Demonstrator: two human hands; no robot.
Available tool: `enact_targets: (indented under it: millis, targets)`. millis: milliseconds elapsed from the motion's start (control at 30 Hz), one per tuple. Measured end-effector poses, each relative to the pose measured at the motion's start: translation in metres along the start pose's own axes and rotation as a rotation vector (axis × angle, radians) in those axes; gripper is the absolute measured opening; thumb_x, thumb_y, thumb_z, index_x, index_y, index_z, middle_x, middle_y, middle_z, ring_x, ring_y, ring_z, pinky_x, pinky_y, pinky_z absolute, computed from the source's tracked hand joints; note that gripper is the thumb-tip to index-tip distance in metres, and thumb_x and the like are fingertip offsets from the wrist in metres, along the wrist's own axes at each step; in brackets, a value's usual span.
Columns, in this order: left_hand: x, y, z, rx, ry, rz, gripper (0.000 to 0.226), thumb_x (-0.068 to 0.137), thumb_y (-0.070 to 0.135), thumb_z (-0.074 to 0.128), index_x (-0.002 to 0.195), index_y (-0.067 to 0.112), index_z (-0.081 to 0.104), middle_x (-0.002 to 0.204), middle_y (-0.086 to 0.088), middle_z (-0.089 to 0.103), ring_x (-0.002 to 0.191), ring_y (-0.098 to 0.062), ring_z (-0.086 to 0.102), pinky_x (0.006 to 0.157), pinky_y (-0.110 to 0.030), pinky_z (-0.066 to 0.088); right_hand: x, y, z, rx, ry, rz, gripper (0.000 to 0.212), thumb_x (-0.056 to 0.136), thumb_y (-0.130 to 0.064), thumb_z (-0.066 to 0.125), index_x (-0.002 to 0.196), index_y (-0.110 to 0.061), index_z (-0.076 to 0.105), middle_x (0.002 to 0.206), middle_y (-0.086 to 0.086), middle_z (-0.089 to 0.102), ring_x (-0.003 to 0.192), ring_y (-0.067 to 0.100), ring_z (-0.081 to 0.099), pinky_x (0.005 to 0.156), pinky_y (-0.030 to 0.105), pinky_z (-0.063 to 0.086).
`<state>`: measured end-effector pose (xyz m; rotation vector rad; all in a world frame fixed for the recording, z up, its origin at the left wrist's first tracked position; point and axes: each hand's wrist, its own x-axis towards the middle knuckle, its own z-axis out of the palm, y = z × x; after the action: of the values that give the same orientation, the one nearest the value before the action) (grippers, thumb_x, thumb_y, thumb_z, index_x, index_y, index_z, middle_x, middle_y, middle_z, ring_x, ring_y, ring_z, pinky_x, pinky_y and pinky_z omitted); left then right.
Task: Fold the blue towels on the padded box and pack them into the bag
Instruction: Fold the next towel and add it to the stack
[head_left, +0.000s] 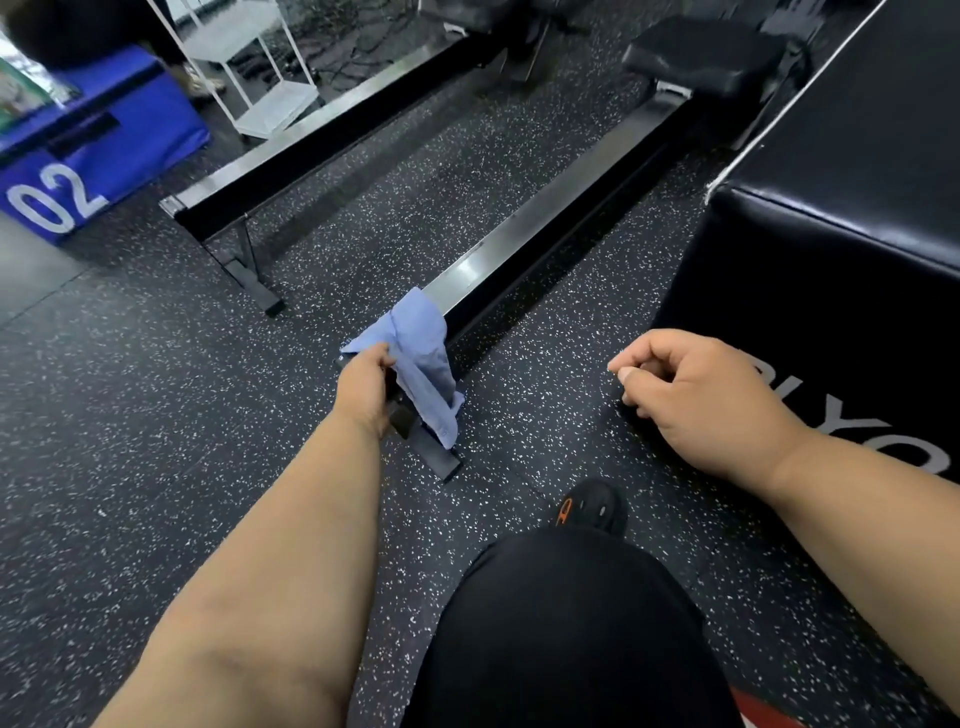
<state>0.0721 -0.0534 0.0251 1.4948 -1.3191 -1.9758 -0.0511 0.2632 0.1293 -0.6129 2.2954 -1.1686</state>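
While the left hand (366, 382) pinches one corner of a blue towel (422, 358) draped over the near end of a black metal rail (524, 244), most of the cloth hangs loose toward 6 o'clock, so I judge a quick pull could snag it on the rail's foot bracket (434, 457) or drop it onto the speckled floor (156, 415). The right hand (696, 389), at 3 o'clock from the towel, is curled with thumb against fingertips and holds nothing I can see. The black padded box (852, 197) stands at 2 o'clock, its sharp white-piped edge close beside that hand; its top looks bare where it shows. Open floor lies between rail and box, enough room, I think, to swing the towel across. No bag is in view, so packing seems far off.
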Motion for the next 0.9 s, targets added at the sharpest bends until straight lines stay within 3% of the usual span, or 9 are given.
enact_targets:
  millis: [133,233,333,433,533,633,700,800,900]
  targets:
    - [-0.043,0.039,-0.008,-0.104,-0.077,0.166,0.015,0.098,0.013,0.05,0.091,0.015,0.062,0.076,0.002,0.058,0.054,-0.01,0.051,0.048,-0.019,0.044,-0.013,-0.01,-0.003,0.02,0.016,-0.023,0.016,0.098,-0.02,0.063,0.092,-0.03,0.073,0.083,0.007,0.073,0.081,0.036,0.07,0.07,0.05,0.06]
    - [-0.077,0.068,-0.019,-0.176,-0.092,0.261,0.026,0.093,0.01,0.048,0.095,0.014,0.073,0.075,0.006,0.06,0.057,-0.008,0.047,0.05,-0.019,0.04,-0.029,-0.019,-0.007,0.04,0.041,-0.031,0.016,0.098,-0.02,0.063,0.091,-0.03,0.073,0.082,0.006,0.073,0.08,0.033,0.071,0.072,0.049,0.06]
    - [-0.116,0.096,-0.023,-0.243,-0.207,0.311,0.031,0.074,0.02,0.064,0.102,0.013,0.074,0.091,0.0,0.058,0.07,-0.012,0.048,0.061,-0.02,0.043,-0.048,-0.027,-0.015,0.04,0.073,-0.053,0.017,0.097,-0.02,0.062,0.091,-0.032,0.073,0.082,0.004,0.074,0.079,0.029,0.072,0.076,0.048,0.062]
    - [-0.154,0.119,-0.025,-0.24,-0.257,0.38,0.051,0.072,0.017,0.059,0.119,0.01,0.076,0.119,-0.004,0.067,0.095,-0.014,0.058,0.08,-0.022,0.045,-0.071,-0.036,-0.025,0.083,0.105,-0.067,0.018,0.098,-0.021,0.06,0.093,-0.032,0.072,0.084,0.006,0.075,0.08,0.033,0.073,0.078,0.053,0.063]
    - [-0.186,0.135,-0.028,-0.162,-0.299,0.439,0.07,0.067,0.022,0.061,0.136,0.009,0.069,0.137,-0.004,0.064,0.113,-0.016,0.058,0.098,-0.027,0.044,-0.096,-0.04,-0.037,0.107,0.146,-0.078,0.017,0.097,-0.022,0.06,0.094,-0.033,0.073,0.084,0.006,0.075,0.081,0.033,0.073,0.079,0.053,0.062]
    - [-0.225,0.14,-0.025,-0.127,-0.351,0.494,0.064,0.087,0.014,0.039,0.147,0.005,0.059,0.13,0.0,0.068,0.111,-0.012,0.065,0.092,-0.021,0.052,-0.122,-0.042,-0.05,0.111,0.184,-0.089,0.017,0.097,-0.023,0.061,0.093,-0.033,0.073,0.084,0.002,0.076,0.08,0.028,0.074,0.079,0.05,0.063]
    - [-0.25,0.14,-0.023,-0.122,-0.41,0.536,0.062,0.087,0.011,0.04,0.145,0.006,0.06,0.128,0.004,0.072,0.111,-0.007,0.07,0.09,-0.019,0.054,-0.139,-0.043,-0.059,0.119,0.212,-0.093,0.018,0.096,-0.023,0.061,0.092,-0.035,0.073,0.084,0.001,0.076,0.079,0.027,0.073,0.075,0.05,0.063]
    - [-0.287,0.146,-0.02,-0.111,-0.497,0.587,0.083,0.068,0.026,0.055,0.149,0.008,0.057,0.146,0.003,0.065,0.134,-0.009,0.059,0.115,-0.028,0.041,-0.163,-0.043,-0.073,0.119,0.249,-0.107,0.018,0.096,-0.023,0.062,0.092,-0.035,0.073,0.084,0.0,0.076,0.078,0.024,0.073,0.076,0.047,0.063]
    - [-0.322,0.153,-0.012,-0.081,-0.599,0.634,0.088,0.069,0.033,0.051,0.152,0.007,0.053,0.154,-0.002,0.058,0.145,-0.015,0.05,0.126,-0.038,0.029,-0.185,-0.044,-0.085,0.147,0.272,-0.111,0.016,0.097,-0.022,0.062,0.093,-0.035,0.073,0.085,0.002,0.076,0.08,0.026,0.073,0.075,0.045,0.061]
